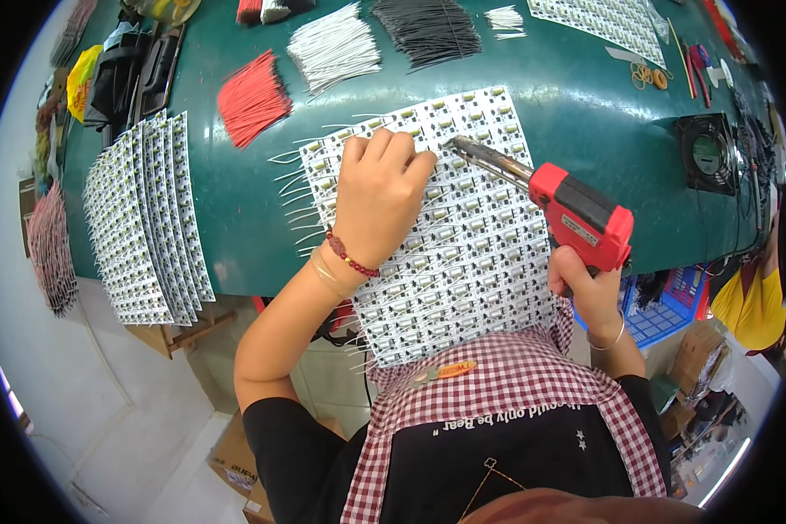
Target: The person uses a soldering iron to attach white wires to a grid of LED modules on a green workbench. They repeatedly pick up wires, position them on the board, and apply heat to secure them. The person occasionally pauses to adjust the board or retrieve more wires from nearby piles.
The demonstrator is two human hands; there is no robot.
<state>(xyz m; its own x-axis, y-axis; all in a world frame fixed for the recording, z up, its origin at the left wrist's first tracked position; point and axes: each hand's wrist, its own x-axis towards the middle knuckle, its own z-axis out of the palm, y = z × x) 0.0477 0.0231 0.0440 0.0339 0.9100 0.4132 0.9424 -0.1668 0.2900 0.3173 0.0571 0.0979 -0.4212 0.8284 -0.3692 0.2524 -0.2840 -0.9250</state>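
Gripping a red pistol-shaped soldering gun (582,218) in a closed fist, the right hand (590,293) sets its metal tip on the upper rows of a large white panel of small circuit boards (463,253); the left hand (378,196) presses flat on that panel, fingers curled around nothing. Thin white wires stick out along the panel's left edge, so many joints look done. Left of the panel lies a fanned stack of similar white board panels (144,223); beyond it, bundles of red cut wires (251,98) and white cut wires (334,48) wait.
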